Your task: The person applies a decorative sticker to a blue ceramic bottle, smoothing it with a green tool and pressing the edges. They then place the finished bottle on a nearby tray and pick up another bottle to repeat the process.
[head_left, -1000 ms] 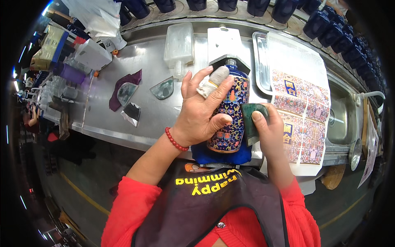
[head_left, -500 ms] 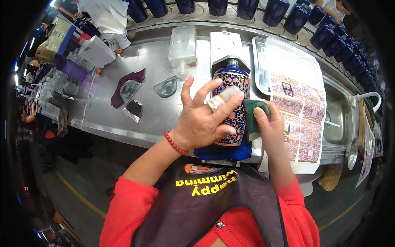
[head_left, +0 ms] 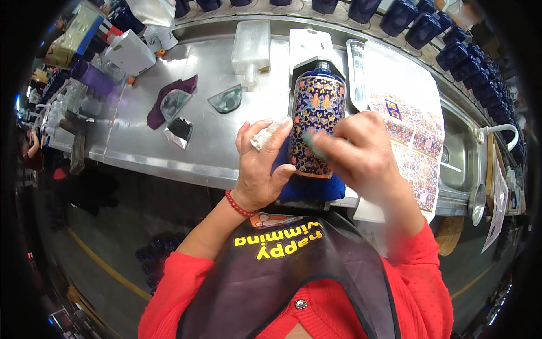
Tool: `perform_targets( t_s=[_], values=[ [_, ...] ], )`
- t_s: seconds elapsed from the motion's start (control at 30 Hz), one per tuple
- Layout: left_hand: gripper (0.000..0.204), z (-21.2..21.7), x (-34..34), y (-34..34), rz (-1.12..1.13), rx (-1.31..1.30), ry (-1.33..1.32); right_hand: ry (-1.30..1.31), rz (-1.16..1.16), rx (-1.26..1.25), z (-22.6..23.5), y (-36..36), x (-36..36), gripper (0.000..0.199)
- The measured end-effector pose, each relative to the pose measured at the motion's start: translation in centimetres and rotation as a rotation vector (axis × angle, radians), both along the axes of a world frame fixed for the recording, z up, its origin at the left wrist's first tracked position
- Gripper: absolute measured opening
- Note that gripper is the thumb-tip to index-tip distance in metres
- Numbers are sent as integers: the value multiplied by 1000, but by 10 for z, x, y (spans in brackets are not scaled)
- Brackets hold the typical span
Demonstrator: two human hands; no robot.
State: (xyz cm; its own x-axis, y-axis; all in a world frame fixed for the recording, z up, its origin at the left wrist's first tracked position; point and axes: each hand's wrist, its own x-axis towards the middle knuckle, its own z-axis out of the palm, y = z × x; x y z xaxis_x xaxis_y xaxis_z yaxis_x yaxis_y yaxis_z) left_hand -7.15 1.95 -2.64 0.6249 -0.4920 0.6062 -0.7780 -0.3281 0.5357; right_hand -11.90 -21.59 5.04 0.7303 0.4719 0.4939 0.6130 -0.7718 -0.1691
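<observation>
A dark blue bottle [head_left: 320, 101] with a floral patterned decal lies on its back before me, neck pointing away, on a blue cloth [head_left: 316, 189]. My right hand [head_left: 361, 147] grips a green scraper [head_left: 314, 146], blurred by motion, against the lower front of the bottle. Beside the bottle's left edge is my left hand [head_left: 259, 164], open, its thumb and index finger apart and close to the glass. White wrapping [head_left: 270, 134] covers one of its fingers. Whether the left fingertips touch the bottle is unclear.
Right of the bottle lie patterned decal sheets [head_left: 415, 130] and a metal tray [head_left: 355, 73], with a sink [head_left: 454, 175] beyond. A clear bottle [head_left: 250, 48], translucent scraper pieces [head_left: 226, 100] and a purple cloth [head_left: 155, 116] rest leftward. Several blue bottles [head_left: 398, 17] line the far conveyor.
My right hand has swung over the bottle with the scraper, from its right side onto the decal. My left hand has drawn back off the decal to the bottle's left edge.
</observation>
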Motion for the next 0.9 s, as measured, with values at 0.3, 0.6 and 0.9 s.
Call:
perform_targets(
  t_s=[0.3, 0.6, 0.9],
  values=[
    [66, -14, -16, 4, 13, -28, 68, -10, 84, -51, 32, 25, 15, 24],
    [75, -22, -25, 6, -26, -13, 76, 7, 167, 125, 17, 23, -10, 29],
    [78, -24, -44, 7, 21, 66, -47, 49, 218, 202, -25, 2, -41, 37]
  ],
)
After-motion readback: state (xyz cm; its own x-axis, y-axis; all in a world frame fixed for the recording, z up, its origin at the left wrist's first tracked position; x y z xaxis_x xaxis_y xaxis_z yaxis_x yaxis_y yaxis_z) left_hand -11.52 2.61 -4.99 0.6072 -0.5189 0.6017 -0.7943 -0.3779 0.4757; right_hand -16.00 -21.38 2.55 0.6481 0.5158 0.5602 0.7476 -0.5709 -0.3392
